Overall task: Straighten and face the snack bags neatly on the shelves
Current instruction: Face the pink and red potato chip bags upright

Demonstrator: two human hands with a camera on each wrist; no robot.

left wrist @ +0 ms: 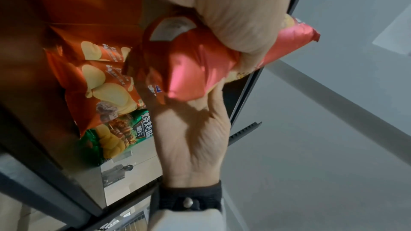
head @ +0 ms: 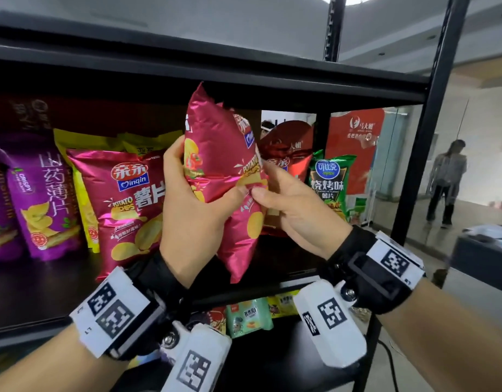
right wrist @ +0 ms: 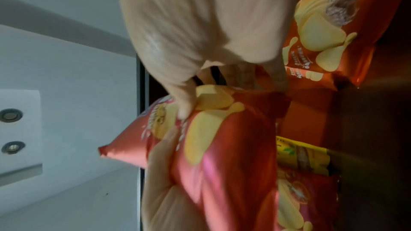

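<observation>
A shiny magenta chip bag (head: 218,154) hangs tilted in front of the middle shelf (head: 298,280), held off its board. My left hand (head: 187,193) grips its left side, thumb across the front and fingers behind. My right hand (head: 286,202) pinches the bag's right edge near the middle. In the left wrist view my left hand (left wrist: 229,15) squeezes the bag (left wrist: 195,69), with my right hand (left wrist: 193,138) beneath it. The right wrist view has the bag (right wrist: 233,155) between my right hand (right wrist: 200,24) and my left hand (right wrist: 162,173).
A matching magenta bag (head: 125,205) stands on the shelf at left, beside yellow bags (head: 85,142) and purple bags (head: 43,199). A red-brown bag (head: 289,148) and a green bag (head: 332,182) stand at right. The upper shelf board (head: 244,77) is close overhead. Small packets (head: 248,315) lie below. A person (head: 447,182) stands far right.
</observation>
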